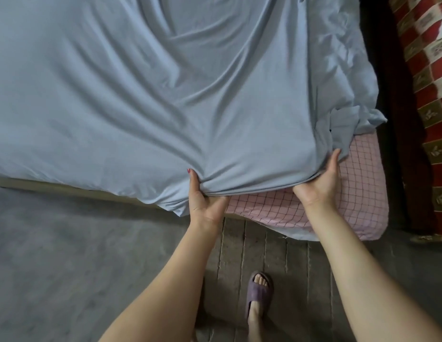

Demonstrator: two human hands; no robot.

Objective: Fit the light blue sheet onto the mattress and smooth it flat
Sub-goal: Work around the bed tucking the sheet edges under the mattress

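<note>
Now both your left hand (205, 201) and right hand (318, 183) have fingers curled under the light blue sheet (141, 95) hem at lower centre; pull it evenly down over the pink-checked mattress (358, 193) corner, lower right.

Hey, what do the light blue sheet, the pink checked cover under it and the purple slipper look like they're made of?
Light blue sheet: soft, thin woven or knit fabric, matte with a slight sheen; it drapes in long smooth folds.
Pink checked cover: printed cloth, probably cotton, matte; thin dark grid lines and a wrinkled edge.
Purple slipper: looks like moulded foam or rubber, matte, with a thick one-piece strap.
</note>
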